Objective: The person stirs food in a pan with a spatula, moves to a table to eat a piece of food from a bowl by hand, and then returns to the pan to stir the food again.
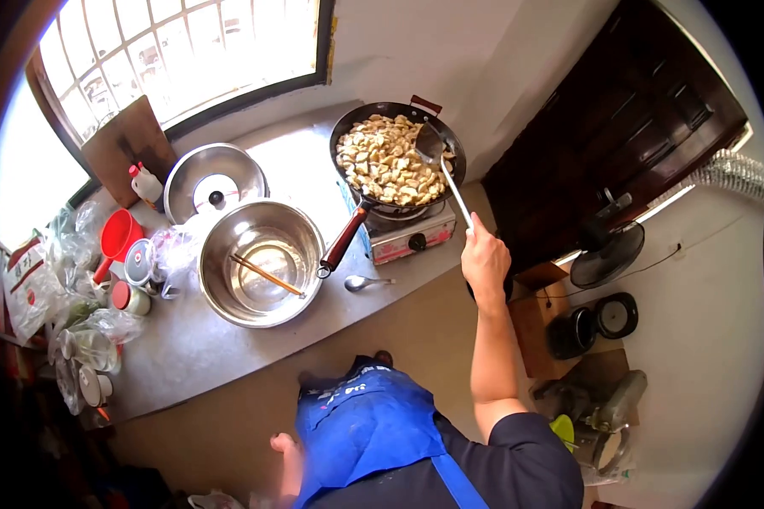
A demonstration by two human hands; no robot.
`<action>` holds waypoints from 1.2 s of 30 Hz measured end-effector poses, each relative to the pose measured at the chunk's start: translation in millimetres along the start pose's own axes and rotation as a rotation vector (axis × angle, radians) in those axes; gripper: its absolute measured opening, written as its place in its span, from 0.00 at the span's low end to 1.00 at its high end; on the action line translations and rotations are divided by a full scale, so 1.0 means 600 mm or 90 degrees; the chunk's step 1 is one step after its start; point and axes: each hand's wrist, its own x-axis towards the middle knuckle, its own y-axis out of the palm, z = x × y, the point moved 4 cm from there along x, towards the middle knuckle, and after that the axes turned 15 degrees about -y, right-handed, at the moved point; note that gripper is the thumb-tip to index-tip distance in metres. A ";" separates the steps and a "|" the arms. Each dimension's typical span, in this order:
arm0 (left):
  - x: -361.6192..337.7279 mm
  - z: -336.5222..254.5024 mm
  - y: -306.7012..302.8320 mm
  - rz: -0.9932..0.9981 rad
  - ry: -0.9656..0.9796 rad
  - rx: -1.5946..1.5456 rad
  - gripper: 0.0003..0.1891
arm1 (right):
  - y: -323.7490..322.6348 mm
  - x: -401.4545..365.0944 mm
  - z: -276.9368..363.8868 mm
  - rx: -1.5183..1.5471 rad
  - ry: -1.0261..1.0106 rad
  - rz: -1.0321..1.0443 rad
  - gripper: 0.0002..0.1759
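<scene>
My right hand (485, 261) is closed around the pale handle of a long ladle (457, 191). The ladle's dark, rounded head rests among chopped, pale brown food pieces (386, 157) at the right side of a wok (339, 176). Under the wok is a portable gas stove (412, 240) with a black knob; the wok's reddish wooden handle points toward me. Low beside my blue apron (369, 433) hangs my left hand (285, 444), away from the counter, its fingers mostly hidden.
A steel pot (221, 307) with wooden chopsticks (267, 276) inside stands left of the stove, near a spoon (368, 283) and a steel lid (195, 174). Plastic bags (76, 246), a red scoop (120, 236) and jars crowd the counter's left end. A fan (607, 254) stands to the right.
</scene>
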 end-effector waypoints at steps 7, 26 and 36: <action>-0.036 -0.020 0.003 -0.092 0.141 0.194 0.15 | 0.028 -0.052 0.067 0.212 0.047 -0.115 0.19; -0.010 -0.044 0.053 -0.051 0.058 0.135 0.15 | 0.057 -0.095 0.055 0.386 0.055 -0.172 0.20; -0.046 -0.049 0.037 -0.063 0.033 0.123 0.13 | 0.057 -0.100 0.071 0.415 0.093 -0.114 0.20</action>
